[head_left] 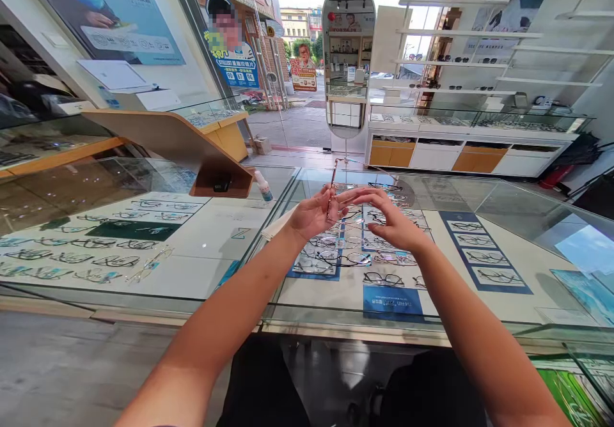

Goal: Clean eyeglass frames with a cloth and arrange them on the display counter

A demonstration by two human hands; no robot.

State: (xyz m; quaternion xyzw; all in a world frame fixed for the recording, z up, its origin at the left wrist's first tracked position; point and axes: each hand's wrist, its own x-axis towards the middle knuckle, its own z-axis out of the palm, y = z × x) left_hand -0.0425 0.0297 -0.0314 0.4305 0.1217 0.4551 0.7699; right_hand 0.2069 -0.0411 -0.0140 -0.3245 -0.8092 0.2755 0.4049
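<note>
Above the glass display counter, my left hand (314,215) is closed on a pair of thin reddish-brown glasses (332,187), held upright so that they show nearly edge-on. My right hand (394,222) is beside it, palm down, with fingers apart and stretched toward the left fingertips; nothing shows in it. Below both hands, several eyeglass frames lie in and on the counter, among them a dark-rimmed pair (343,259) and another black pair (384,279) behind a blue card (392,302).
A small white bottle (263,186) stands on the counter beside a brown wooden stand (223,178). An oval mirror (350,62) rises beyond the hands. Rows of glasses (115,261) fill the left case. A blue display strip (484,251) lies at the right.
</note>
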